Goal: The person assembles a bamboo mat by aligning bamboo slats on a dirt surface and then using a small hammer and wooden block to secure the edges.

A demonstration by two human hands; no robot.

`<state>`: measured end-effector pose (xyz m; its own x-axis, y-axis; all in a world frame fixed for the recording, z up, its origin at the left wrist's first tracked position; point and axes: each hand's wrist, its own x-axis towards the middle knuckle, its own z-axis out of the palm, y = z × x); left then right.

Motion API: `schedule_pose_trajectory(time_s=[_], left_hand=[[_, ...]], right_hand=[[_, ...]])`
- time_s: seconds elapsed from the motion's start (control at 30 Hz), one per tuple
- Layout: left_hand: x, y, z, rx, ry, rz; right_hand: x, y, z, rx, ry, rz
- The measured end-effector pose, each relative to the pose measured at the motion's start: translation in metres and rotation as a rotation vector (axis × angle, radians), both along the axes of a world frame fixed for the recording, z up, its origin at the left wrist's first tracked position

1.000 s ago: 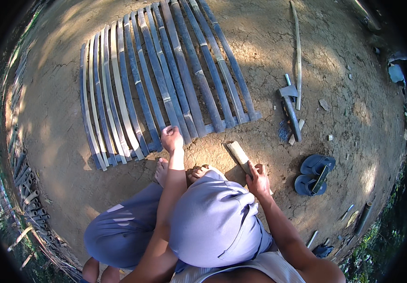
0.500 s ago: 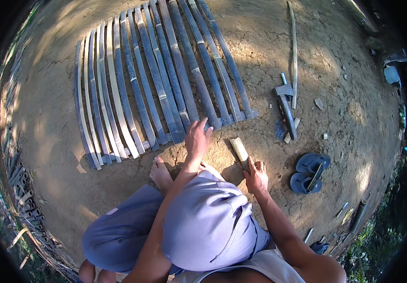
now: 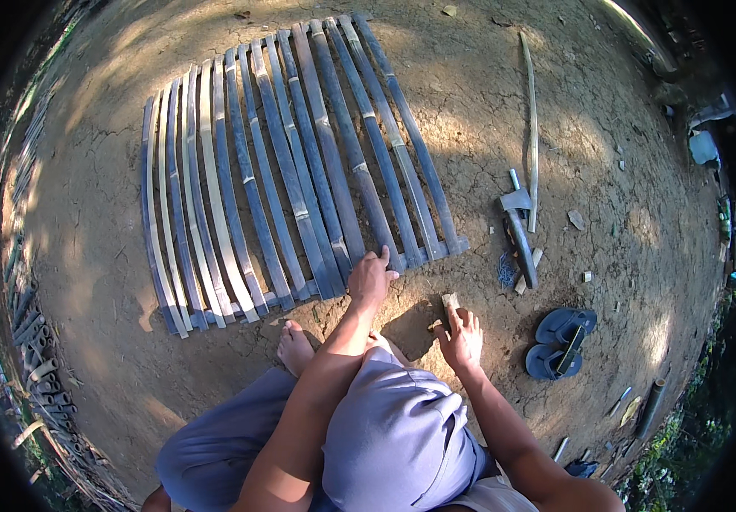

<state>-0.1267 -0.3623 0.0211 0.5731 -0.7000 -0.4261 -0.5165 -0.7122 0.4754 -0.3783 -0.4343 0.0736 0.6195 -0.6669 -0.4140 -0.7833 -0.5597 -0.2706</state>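
Note:
A slatted bamboo panel (image 3: 287, 179), dark and pale strips across crosspieces, lies on the ground ahead of me. At its near edge my left hand (image 3: 370, 282) curls over the end of a bamboo slat (image 3: 374, 200), index finger stretched forward and thumb out to the right. The hand hides the end of that slat. To the right of it, just off the panel, my right hand (image 3: 462, 340) grips a short piece of wood (image 3: 450, 301). Only its pale upper end shows past my fingers.
Right of the panel lie a hatchet (image 3: 519, 239) and a long thin bamboo strip (image 3: 531, 128), with a dark clump of nails (image 3: 507, 271) close by. A pair of flip-flops (image 3: 558, 341) sits nearer me. Bamboo offcuts (image 3: 39, 367) pile up at the far left.
The wood piece now shows much shorter, tilted up in my right hand, which has wrapped round it. My left hand stays at the panel's near edge. The whole view has shifted a little.

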Motion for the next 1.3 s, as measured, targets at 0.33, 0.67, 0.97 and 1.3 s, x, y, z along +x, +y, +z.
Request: schedule_pose_trajectory(time_s=[0.33,0.67,0.97,1.3], left_hand=[[-0.001,0.004,-0.024,-0.086,-0.003,0.210],[0.007,-0.014,0.028,0.182,0.019,-0.040],[0.005,-0.009,0.015,0.176,-0.005,0.015],[0.014,-0.021,0.025,0.270,0.112,0.042]], right_hand=[[0.024,-0.011,-0.010,-0.037,-0.113,-0.035],[0.095,-0.006,-0.026,-0.016,-0.301,0.107],[0.020,-0.077,-0.024,-0.104,-0.318,-0.283],[-0.011,-0.161,-0.076,-0.215,-0.168,-0.633]])
